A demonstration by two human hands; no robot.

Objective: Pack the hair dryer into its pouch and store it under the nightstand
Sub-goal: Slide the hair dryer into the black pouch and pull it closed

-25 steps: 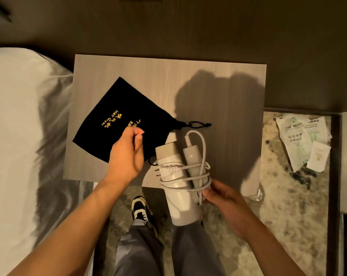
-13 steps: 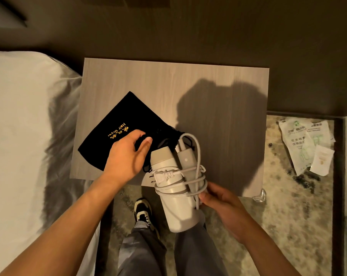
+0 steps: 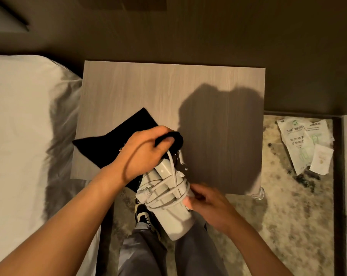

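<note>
dim hotel-room light falls on a pale wood-grain nightstand bench (image 3: 168,90) set between a white bed (image 3: 23,136) and a speckled floor (image 3: 288,216). on the bench's near left corner lies the black pouch (image 3: 110,144), its mouth bunched in the fingers of the left hand (image 3: 142,154), which are closed on the fabric. the white hair dryer (image 3: 172,212), its grey cord (image 3: 166,188) wound around the body, is held over the bench's front edge with its nose at the pouch mouth; the right hand (image 3: 206,204) grips its side, fingers closed on it. 3 paper packets (image 3: 306,144) lie on the floor at right.
</note>
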